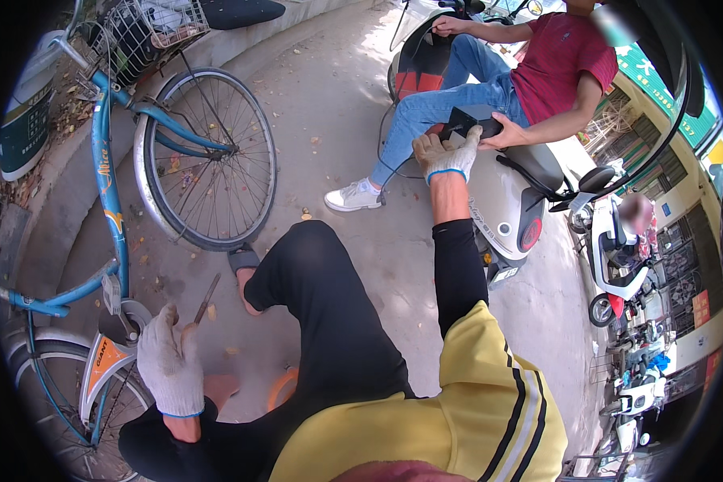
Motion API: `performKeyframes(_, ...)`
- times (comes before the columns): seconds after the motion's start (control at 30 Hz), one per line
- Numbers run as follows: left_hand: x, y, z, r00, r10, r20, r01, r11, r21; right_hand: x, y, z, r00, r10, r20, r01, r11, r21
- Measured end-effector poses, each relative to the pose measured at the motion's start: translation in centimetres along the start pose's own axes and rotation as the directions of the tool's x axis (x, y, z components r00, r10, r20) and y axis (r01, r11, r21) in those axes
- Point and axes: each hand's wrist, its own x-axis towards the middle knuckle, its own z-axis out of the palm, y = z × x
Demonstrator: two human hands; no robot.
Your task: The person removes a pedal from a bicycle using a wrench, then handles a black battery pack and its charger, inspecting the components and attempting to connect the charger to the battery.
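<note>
Yellow shirt (361, 438), left grip (171, 361) clamped on slim brownish rod (207, 300), right grip (447, 157) on angular black object (463, 120)

Pavement (317, 120), parked scooters (641, 398) and a green sign (649, 74) show an outdoor roadside.

The bicycle (103, 161) stands left of the left hand (169, 365), the scooter (494, 197) right, beneath a seated person (558, 76)

Open-air roadside in bright daylight.
Spreads as grey pavement (313, 104), dotted with dry leaves (305, 215); meets a low concrete curb (64, 209) at left; brightens into sunlit patches toward the top; ends at right in buildings (703, 341) (with a green signboard (699, 132)).
</note>
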Motion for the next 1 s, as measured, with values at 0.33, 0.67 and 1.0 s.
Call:
performKeyframes(0.33,1.2,0.9,-0.6,0.996,-0.012,-0.088,0.005,0.996,-0.084,3.9,-0.8,-2.6,0.978,-0.004,-0.207,0.008,1.000,0.020)
performKeyframes(0.67,1.4,0.8,0.2,0.999,-0.036,-0.027,0.030,0.974,-0.223,-1.8,1.8,-3.6,0.951,-0.258,-0.173,0.288,0.941,0.180)
performKeyframes(1.0,10.1,7.7,-0.9,0.959,0.278,0.051,-0.237,0.889,-0.391,-18.4,15.7,3.5,0.876,0.193,0.441,-0.192,0.980,-0.047)
